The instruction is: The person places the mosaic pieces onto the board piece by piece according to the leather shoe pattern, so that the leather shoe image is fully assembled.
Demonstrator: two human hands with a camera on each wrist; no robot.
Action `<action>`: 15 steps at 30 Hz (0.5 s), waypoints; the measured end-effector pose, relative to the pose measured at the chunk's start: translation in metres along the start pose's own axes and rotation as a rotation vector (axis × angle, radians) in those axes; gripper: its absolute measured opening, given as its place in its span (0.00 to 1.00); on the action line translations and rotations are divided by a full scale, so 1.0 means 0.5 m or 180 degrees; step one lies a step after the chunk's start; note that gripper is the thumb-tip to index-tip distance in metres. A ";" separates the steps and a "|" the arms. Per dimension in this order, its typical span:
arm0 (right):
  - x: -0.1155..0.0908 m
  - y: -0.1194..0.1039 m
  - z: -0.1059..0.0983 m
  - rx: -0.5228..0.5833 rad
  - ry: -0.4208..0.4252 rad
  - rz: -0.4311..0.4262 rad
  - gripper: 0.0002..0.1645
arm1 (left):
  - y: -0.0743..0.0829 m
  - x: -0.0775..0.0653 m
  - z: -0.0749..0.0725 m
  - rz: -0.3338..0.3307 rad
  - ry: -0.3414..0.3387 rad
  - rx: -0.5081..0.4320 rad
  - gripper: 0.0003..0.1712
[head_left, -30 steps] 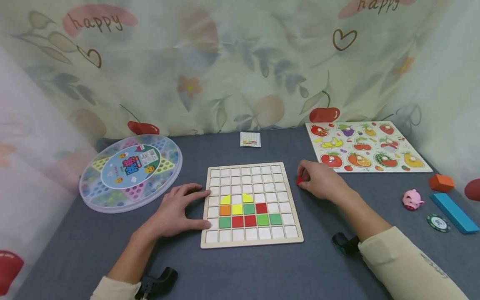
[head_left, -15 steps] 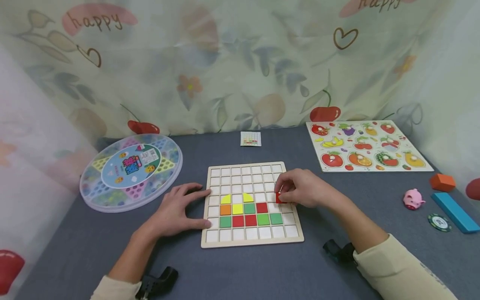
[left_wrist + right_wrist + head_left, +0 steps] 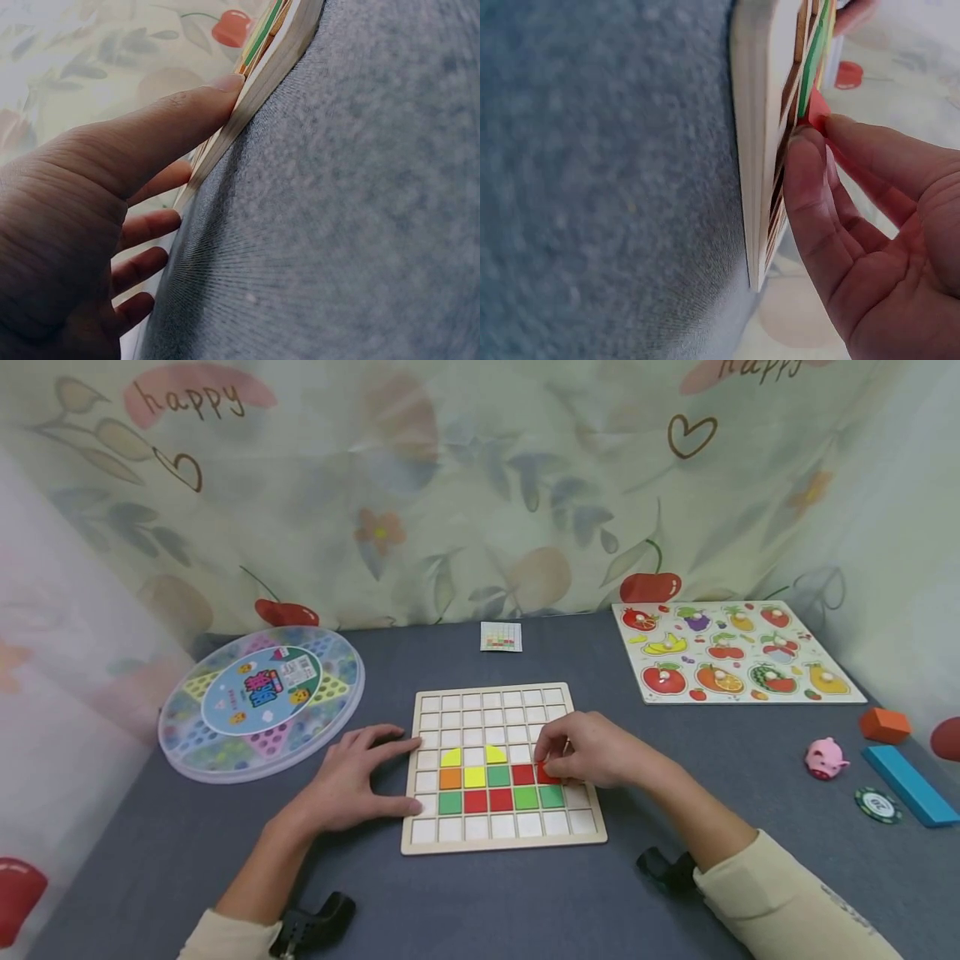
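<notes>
A wooden grid board [image 3: 504,852] lies flat on the table, with several yellow, orange, green and red tiles set in its cells. My right hand [image 3: 600,752] pinches a red tile [image 3: 547,774] between thumb and fingertips, over the cell right of another red tile. In the right wrist view, the red tile [image 3: 817,111] is tilted against the board beside a green one. My left hand [image 3: 341,785] rests at the board's left edge, thumb and index finger touching the frame. The left wrist view shows its thumb [image 3: 180,120] against the wooden side, the other fingers extended.
A round game board [image 3: 262,706] lies at the left. Behind the grid is a small pattern card [image 3: 501,637]. A fruit puzzle board [image 3: 735,652] sits back right. At far right are an orange block [image 3: 885,725], a pink pig [image 3: 826,758], a poker chip [image 3: 877,806] and a blue block [image 3: 910,785].
My right hand has carried the red tile from right of the board leftward onto the grid, then down toward the row with the other red tile. My left hand has stayed in place.
</notes>
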State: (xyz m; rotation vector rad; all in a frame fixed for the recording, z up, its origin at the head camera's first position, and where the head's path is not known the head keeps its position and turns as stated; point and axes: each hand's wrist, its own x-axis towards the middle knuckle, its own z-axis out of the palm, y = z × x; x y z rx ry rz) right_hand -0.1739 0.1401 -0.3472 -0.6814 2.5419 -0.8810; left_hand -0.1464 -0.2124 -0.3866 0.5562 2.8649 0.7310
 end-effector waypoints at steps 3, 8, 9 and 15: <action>0.002 -0.002 0.004 -0.0089 0.0024 0.0004 0.05 | 0.000 -0.001 -0.001 -0.0014 -0.0001 0.0000 0.48; 0.000 -0.002 0.008 -0.0197 0.0076 0.0008 0.04 | 0.001 0.002 -0.002 0.0004 -0.0019 0.0010 0.48; 0.000 -0.003 0.009 -0.0212 0.0088 -0.0002 0.04 | 0.001 0.002 -0.003 0.0003 -0.0021 0.0010 0.48; -0.002 -0.003 0.013 -0.0272 0.0152 -0.0019 0.04 | 0.005 0.003 -0.004 -0.0004 -0.0010 0.0014 0.48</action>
